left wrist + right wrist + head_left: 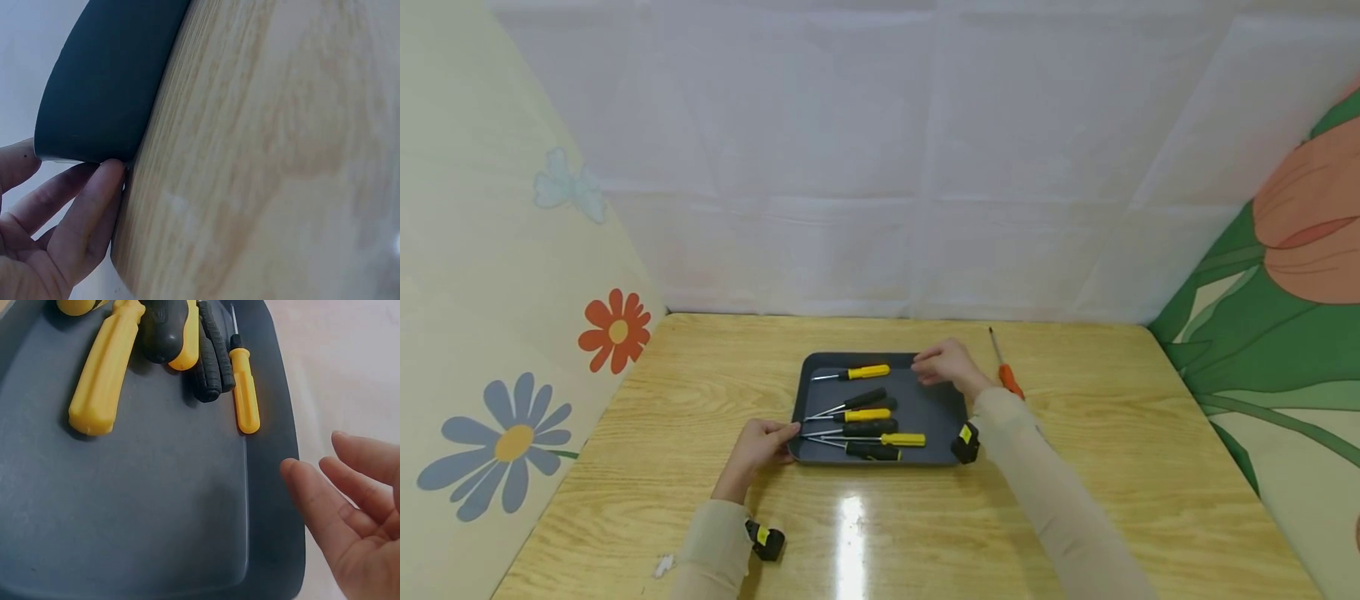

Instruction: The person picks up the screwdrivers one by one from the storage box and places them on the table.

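Observation:
A dark grey tray (936,412) lies on the wooden table, with several screwdrivers in its left and middle part. My left hand (760,442) grips the tray's front left corner, thumb at the rim and fingers against the outer wall (106,87). Over the back right of the tray is my right hand (946,364), its fingers loosely extended and holding nothing; in the right wrist view that hand (356,519) is beside the tray's rim. The nearest screwdriver to it is a small yellow one (868,372). Other handles are black (870,428) or yellow (902,439).
A red-handled screwdriver (1010,381) lies on the table right of the tray, partly hidden by my right arm. A small white scrap (664,566) is at the table's front left. White cloth (850,167) hangs behind the table, with floral cloth on both sides.

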`<state>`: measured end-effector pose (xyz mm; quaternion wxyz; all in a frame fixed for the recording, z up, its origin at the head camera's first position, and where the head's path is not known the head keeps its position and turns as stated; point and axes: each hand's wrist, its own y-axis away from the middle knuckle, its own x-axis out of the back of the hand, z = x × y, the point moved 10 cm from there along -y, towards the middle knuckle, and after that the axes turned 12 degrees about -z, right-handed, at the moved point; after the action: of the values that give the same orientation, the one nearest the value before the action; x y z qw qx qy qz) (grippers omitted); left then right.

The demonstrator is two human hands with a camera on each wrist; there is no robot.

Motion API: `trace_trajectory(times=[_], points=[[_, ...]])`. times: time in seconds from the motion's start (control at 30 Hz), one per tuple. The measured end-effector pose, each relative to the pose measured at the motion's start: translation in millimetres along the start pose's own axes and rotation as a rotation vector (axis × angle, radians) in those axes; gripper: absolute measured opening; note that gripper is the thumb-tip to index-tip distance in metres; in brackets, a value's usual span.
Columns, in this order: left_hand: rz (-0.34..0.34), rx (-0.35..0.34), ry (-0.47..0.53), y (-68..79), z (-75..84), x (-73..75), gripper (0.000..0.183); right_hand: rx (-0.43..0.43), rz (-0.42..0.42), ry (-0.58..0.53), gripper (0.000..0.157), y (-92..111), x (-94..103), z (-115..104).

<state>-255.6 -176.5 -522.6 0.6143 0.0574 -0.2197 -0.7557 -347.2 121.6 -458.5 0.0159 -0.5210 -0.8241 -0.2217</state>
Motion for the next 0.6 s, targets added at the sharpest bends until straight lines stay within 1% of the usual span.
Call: trace_trajectory(times=[0.37, 0.6], points=[[0.006, -0.015, 0.005, 1.1, 1.5, -1.2, 0.024, -0.008, -0.027, 0.03, 0.029, -5, -7.6, -3], [0.01, -0.003, 0.007, 1.5, 0.2, -1.0, 0.024, -0.025, -0.021, 0.028, 0.024, -10, -12.4, -2]])
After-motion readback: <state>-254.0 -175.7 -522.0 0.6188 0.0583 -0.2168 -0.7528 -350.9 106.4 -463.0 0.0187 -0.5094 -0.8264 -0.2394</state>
